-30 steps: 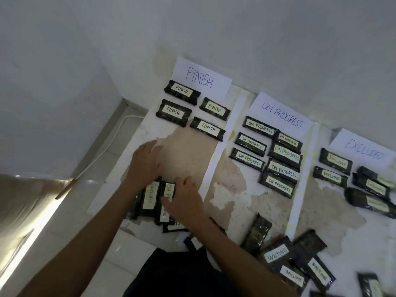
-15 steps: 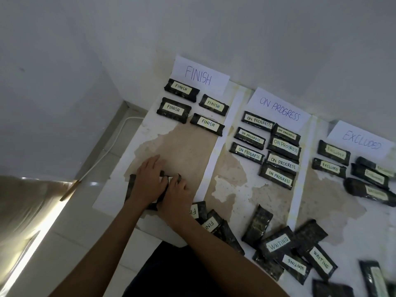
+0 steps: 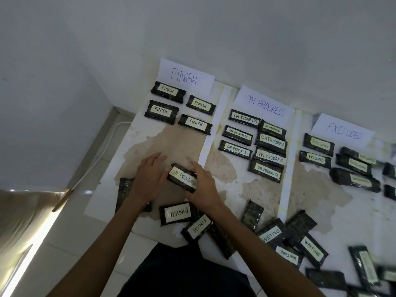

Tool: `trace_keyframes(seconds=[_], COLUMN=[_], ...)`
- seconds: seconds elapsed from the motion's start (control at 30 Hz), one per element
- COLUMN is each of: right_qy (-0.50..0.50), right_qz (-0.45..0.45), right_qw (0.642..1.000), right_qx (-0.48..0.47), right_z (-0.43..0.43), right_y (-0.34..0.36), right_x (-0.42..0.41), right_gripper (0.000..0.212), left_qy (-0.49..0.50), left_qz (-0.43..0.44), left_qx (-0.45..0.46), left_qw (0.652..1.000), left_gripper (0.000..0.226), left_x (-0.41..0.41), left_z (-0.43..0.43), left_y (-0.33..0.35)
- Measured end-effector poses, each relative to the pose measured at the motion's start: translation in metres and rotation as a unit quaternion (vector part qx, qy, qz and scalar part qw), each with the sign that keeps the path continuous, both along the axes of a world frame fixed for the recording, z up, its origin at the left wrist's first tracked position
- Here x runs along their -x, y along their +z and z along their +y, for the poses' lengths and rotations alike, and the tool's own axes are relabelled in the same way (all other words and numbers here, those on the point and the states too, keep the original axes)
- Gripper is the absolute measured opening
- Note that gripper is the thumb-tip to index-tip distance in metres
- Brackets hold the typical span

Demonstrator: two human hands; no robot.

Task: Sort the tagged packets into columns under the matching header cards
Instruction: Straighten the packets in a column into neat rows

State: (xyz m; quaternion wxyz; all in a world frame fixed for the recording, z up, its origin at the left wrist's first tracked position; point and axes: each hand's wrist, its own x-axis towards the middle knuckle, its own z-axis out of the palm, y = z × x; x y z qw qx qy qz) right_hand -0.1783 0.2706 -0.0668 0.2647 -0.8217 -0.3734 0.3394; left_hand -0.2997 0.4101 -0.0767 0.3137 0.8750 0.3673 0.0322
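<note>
A dark packet tagged ON PROGRESS lies tilted in the lower part of the FINISH column. My right hand grips its right end with curled fingers. My left hand rests beside its left end, fingers straight, thumb against it. Header cards FINISH, ON PROGRESS and EXCLUDED lean on the wall, each with several matching packets below. Two loose FINISH packets lie near my wrists. A face-down packet is partly hidden by my left forearm.
White paper strips divide the columns. A face-down packet and several WAITING packets are heaped at the lower right. A white cable runs along the floor at the left. The wall stands right behind the cards.
Both hands were over a stack at the lower left. The ON PROGRESS packet has come up out of it between my hands, and two FINISH packets now lie uncovered below.
</note>
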Motion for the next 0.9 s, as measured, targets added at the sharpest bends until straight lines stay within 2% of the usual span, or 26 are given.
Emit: trace_keyframes(seconds=[0.17,0.33,0.43,0.63,0.77,0.9], right_qy=[0.047,0.065,0.084,0.111,0.117,0.091], right_qz=[-0.117,-0.206,-0.213,-0.167,-0.193,-0.192], right_qw=[0.992,0.976,0.973,0.979,0.973,0.977], right_qx=[-0.01,0.021,0.026,0.031,0.04,0.012], right_z=[-0.026,-0.045,-0.051,-0.056,-0.059,-0.066], right_y=[-0.008,-0.009,-0.014,-0.026,-0.025,-0.016], right_x=[-0.043,-0.098,-0.114,-0.113,-0.109,-0.09], right_gripper=[0.064,0.06,0.06,0.058,0.064,0.061], left_qy=[-0.067,-0.142,-0.168,-0.197,-0.192,-0.218], left_qz=[0.027,0.06,0.074,0.093,0.088,0.12], left_qx=[0.004,0.001,0.009,0.0,-0.006,0.005], left_qw=[0.997,0.988,0.983,0.976,0.977,0.969], left_gripper=[0.063,0.053,0.052,0.041,0.051,0.029], left_x=[-0.015,-0.044,-0.061,-0.073,-0.059,-0.024], left_z=[-0.008,-0.011,-0.015,-0.021,-0.026,-0.043], left_y=[-0.005,-0.018,-0.02,-0.024,-0.026,-0.027])
